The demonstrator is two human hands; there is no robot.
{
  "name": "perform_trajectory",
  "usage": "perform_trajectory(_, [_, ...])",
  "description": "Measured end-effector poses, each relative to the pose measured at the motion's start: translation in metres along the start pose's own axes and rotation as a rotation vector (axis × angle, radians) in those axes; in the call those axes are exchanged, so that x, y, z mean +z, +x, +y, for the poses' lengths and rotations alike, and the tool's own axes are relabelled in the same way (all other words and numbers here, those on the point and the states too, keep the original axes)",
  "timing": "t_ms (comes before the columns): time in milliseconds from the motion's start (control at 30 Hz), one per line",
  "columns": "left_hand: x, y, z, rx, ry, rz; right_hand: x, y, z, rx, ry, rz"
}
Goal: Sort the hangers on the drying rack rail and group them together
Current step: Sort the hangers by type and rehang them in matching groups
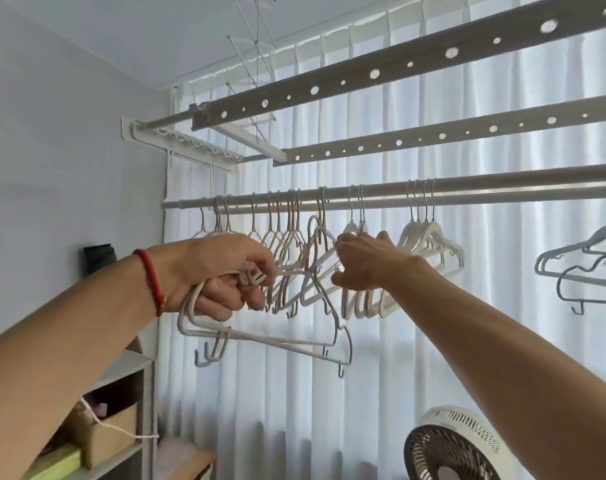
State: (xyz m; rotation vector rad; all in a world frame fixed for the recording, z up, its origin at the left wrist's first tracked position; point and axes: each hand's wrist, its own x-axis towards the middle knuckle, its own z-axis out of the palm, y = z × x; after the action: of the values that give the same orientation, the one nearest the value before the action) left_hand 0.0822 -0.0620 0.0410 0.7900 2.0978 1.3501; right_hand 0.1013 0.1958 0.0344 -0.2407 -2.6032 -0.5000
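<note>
Partly done, by the look of it. Left hand point(222, 275) grips a small bundle of pale hangers point(260, 336) taken off the rail point(468, 192), fingers curled round their necks; the bundle hangs below the hand, tilted, hooks pointing down. Right hand point(362, 263) reaches into the row and pinches another pale hanger point(324, 271), which sits skewed, its hook near the rail; cannot tell whether it is hooked on or already free.

On the rail: a run of pinkish hangers point(284, 244) at the left end, loosely spaced; two white ones just behind the right hand; a tight cluster of white hangers point(429, 244) further right; blue-grey hangers point(582, 261) well apart at the far right edge, their hooks out of view.

Judgement: the white cluster reads as grouped. The handheld bundle is yet to be rehung together, and the left-end run needs closing up.
</note>
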Motion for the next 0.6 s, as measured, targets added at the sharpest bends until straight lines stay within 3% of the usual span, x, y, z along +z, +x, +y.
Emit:
perform_trajectory(200, [-0.040,-0.015,-0.024,-0.103,-0.042,-0.164,0.004,0.009,-0.007,-0.039,0.005,-0.104])
perform_trajectory(600, [-0.014,0.030,0.010,0.143,-0.113,-0.159,0.008,-0.017,0.016,0.120,0.236,0.107])
